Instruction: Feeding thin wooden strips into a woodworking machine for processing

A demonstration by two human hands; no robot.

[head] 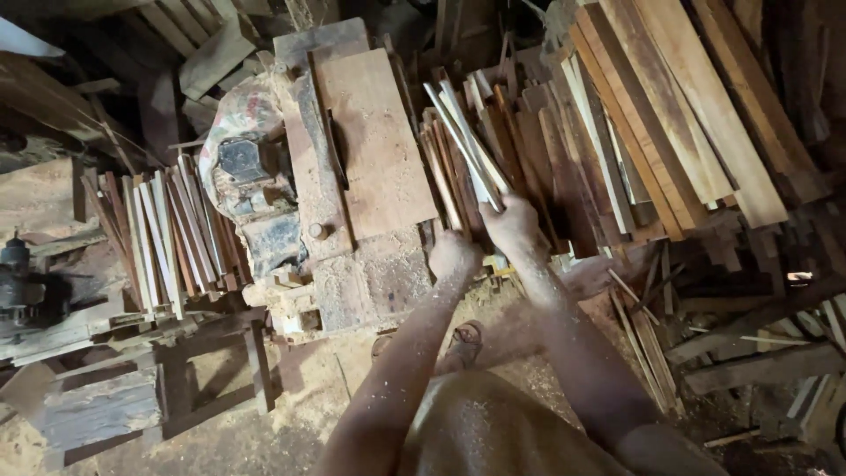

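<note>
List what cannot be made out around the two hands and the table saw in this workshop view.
- Head view: left hand fingers curl under, so any hold is hidden.
- Right hand covers the near ends of the thin wooden strips.
- Saw blade mostly sunk below the saw table.
- Motor cut by the left edge.

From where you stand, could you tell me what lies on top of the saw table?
On the saw table lies a flat wooden board beside the blade slot, plus sawdust. The board covers whatever is under it.
</note>
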